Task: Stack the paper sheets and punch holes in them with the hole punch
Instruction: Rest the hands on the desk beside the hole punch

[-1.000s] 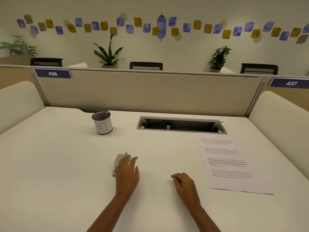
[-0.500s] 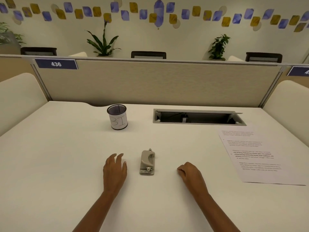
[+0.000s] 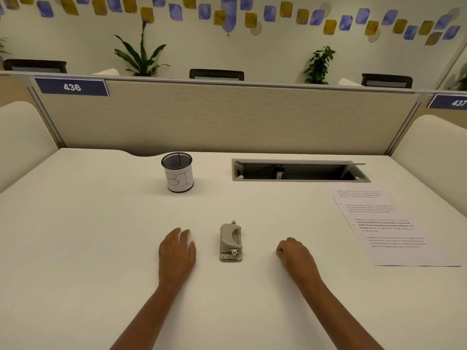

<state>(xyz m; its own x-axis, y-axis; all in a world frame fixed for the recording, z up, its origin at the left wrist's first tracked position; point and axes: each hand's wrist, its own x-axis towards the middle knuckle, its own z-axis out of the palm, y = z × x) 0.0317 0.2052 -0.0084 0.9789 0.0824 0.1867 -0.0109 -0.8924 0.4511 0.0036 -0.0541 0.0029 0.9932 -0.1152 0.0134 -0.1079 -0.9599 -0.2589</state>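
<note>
A blue sign [image 3: 72, 87] on the partition [image 3: 227, 117] reads "436". A second sign [image 3: 452, 102], at the right edge, reads "437". The cup [image 3: 177, 161] bears a white label [image 3: 179, 180] hand-lettered "BI" (dark strokes). Print on the sheet [image 3: 394, 223] is too small to read.

white desk [image 3: 88, 248] bears hole punch [image 3: 230, 242], paper sheets [image 3: 399, 228], mesh cup [image 3: 178, 173].

Pulled the left hand [image 3: 177, 251] off the hole punch [image 3: 230, 242], mostly covered a second ago and out in the open since half a second back. Laid that hand flat on the table [image 3: 75, 248] just left of the hole punch, not touching. Looks to have slid the hole punch a bit rightward too, nearer the right hand [image 3: 294, 253].
</note>
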